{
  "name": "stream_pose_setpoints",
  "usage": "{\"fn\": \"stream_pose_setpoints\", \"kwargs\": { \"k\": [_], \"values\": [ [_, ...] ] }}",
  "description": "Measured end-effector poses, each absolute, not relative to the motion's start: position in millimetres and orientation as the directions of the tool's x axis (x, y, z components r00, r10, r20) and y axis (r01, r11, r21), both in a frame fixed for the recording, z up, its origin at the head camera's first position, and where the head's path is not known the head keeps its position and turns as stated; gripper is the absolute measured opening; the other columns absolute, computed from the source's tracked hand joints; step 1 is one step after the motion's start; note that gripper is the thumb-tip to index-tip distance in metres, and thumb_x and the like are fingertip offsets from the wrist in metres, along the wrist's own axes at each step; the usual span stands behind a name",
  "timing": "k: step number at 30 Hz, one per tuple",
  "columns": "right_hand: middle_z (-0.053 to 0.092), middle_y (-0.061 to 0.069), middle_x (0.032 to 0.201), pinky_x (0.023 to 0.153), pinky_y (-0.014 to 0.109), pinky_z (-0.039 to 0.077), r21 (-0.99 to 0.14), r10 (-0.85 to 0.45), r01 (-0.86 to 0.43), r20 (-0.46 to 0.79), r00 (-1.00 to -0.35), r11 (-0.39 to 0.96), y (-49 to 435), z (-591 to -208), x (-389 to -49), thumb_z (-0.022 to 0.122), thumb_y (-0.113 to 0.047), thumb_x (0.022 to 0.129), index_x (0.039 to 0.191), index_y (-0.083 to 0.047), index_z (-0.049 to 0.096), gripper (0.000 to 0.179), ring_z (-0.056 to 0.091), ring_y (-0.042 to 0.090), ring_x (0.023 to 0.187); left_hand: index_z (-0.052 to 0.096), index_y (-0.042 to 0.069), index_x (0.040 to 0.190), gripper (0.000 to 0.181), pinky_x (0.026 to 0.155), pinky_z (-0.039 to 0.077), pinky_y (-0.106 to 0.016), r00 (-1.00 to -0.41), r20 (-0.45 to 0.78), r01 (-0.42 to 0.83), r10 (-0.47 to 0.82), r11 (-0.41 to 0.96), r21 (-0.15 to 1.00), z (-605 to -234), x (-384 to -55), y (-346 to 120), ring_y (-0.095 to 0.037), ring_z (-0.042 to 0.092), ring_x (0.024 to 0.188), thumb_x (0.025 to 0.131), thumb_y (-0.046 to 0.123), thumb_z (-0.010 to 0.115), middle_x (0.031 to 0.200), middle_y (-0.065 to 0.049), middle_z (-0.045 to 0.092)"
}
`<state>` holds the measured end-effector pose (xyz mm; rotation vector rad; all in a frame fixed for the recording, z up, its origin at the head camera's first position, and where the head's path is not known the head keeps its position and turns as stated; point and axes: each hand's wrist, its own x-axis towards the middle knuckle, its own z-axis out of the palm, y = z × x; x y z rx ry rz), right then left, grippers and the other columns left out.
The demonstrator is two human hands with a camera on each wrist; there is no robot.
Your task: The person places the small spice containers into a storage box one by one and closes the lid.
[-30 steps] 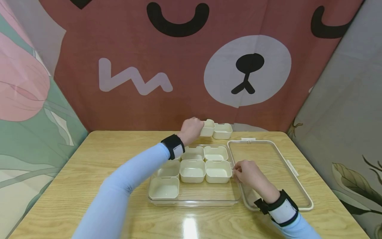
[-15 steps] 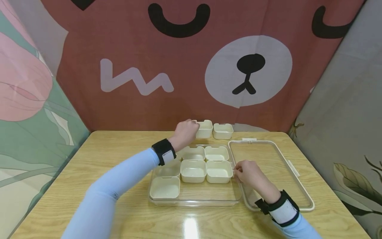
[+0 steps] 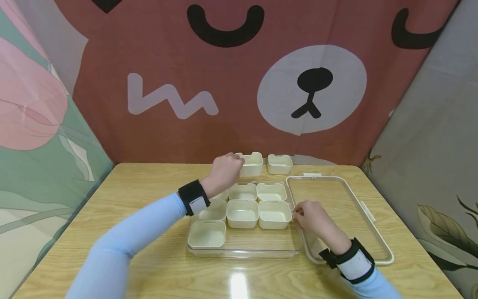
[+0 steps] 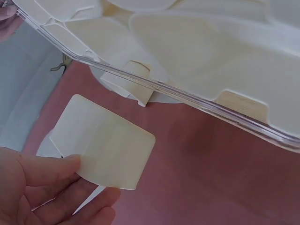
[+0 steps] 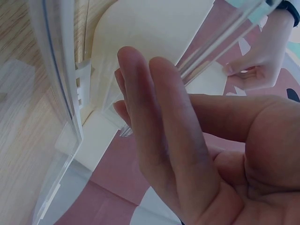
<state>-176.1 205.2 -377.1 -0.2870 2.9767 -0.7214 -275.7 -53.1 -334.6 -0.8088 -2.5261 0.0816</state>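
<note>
My left hand (image 3: pixel 224 172) pinches a small cream box (image 3: pixel 252 165) by its left side, above the far edge of a clear storage box (image 3: pixel 257 253). In the left wrist view, the thumb and fingers hold the small box (image 4: pixel 105 145) by one end. Several matching cream boxes, such as the near-left one (image 3: pixel 206 234), sit in rows inside the clear box. My right hand (image 3: pixel 311 216) holds the clear box's right rim, with fingers and thumb around its wall in the right wrist view; the exact contact is partly hidden.
Another cream box (image 3: pixel 279 165) stands at the table's back edge. A clear lid with a pale frame (image 3: pixel 373 232) and white clips lies right of the clear box. A bear-print cloth (image 3: pixel 231 137) hangs behind the wooden table (image 3: pixel 130 199).
My left hand has moved left and slightly down with the small cream box, widening the gap from the box at the back. The right hand stays at the rim.
</note>
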Motion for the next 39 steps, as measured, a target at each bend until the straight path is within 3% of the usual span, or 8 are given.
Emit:
{"fn": "stream_pose_setpoints", "kwargs": {
  "k": [13,22,29,33,36,39],
  "values": [
    [0.058,-0.001,0.058,0.049,0.025,0.04,-0.46,-0.186,-0.145,-0.045,-0.981,0.876,206,-378,-178,0.06,-0.006,0.089,0.081,-0.001,0.068,0.012,0.052,0.01,0.052,0.071,0.009,0.085,0.017,0.044,0.041,-0.023,-0.618,0.515,0.577,0.594,0.787,-0.216,-332,-251,-72,-0.015,0.055,0.062,0.083,0.0,0.057,0.07,-0.002,0.063],
    [0.06,0.0,0.059,0.049,0.024,0.041,-0.461,-0.194,-0.157,-0.033,-0.98,0.873,206,-380,-178,0.06,-0.006,0.089,0.08,-0.001,0.068,0.013,0.052,0.01,0.052,0.071,0.008,0.084,0.016,0.042,0.037,-0.021,-0.593,0.516,0.6,0.618,0.767,-0.227,-332,-231,-79,-0.014,0.055,0.063,0.081,0.0,0.057,0.072,-0.002,0.064],
    [0.06,0.0,0.06,0.049,0.025,0.041,-0.458,-0.198,-0.161,-0.035,-0.98,0.875,207,-379,-178,0.059,-0.006,0.089,0.081,-0.001,0.068,0.013,0.053,0.01,0.053,0.063,0.01,0.068,0.019,0.04,0.036,-0.024,-0.53,0.581,0.605,0.618,0.755,-0.252,-336,-220,-84,-0.013,0.051,0.057,0.074,-0.006,0.055,0.062,0.001,0.056],
    [0.06,0.0,0.059,0.049,0.025,0.041,-0.465,-0.197,-0.155,-0.042,-0.98,0.872,207,-378,-178,0.059,-0.006,0.089,0.081,-0.001,0.068,0.013,0.053,0.01,0.052,0.06,0.011,0.065,0.016,0.04,0.037,-0.026,-0.518,0.587,0.605,0.622,0.752,-0.263,-335,-211,-87,-0.014,0.05,0.056,0.07,-0.003,0.06,0.06,0.002,0.053],
    [0.06,0.0,0.059,0.049,0.025,0.041,-0.467,-0.194,-0.151,-0.046,-0.98,0.871,206,-378,-178,0.059,-0.006,0.089,0.081,-0.001,0.067,0.013,0.052,0.01,0.052,0.063,0.011,0.068,0.012,0.042,0.039,-0.024,-0.521,0.568,0.616,0.638,0.741,-0.267,-333,-202,-88,-0.013,0.051,0.057,0.069,0.0,0.068,0.062,0.001,0.055],
    [0.06,0.0,0.058,0.049,0.025,0.041,-0.466,-0.197,-0.156,-0.041,-0.979,0.871,206,-378,-178,0.059,-0.006,0.089,0.081,-0.001,0.067,0.013,0.052,0.01,0.052,0.066,0.01,0.072,0.012,0.044,0.039,-0.023,-0.522,0.552,0.626,0.65,0.732,-0.268,-333,-196,-89,-0.013,0.052,0.059,0.072,-0.001,0.067,0.064,0.001,0.058]
  ]
}}
